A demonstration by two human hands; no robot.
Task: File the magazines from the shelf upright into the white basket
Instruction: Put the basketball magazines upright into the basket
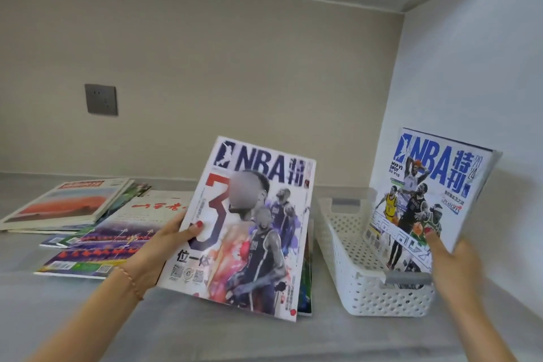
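Right hand [454, 261] grasps a blue NBA magazine [429, 194] upright in the white basket [370, 294], likely steadying it. Left hand [152, 253] grips the red-numeral NBA magazine [249, 229] above the shelf [205, 332], apparently next. Other magazines [97, 226] lie flat.

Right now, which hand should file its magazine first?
Right hand: its blue NBA magazine already stands over the white basket; the left hand holds the red-3 magazine beside it.

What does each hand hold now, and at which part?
Left hand holds the magazine with the big 3 at its left edge. Right hand holds the blue NBA magazine at its lower right corner.
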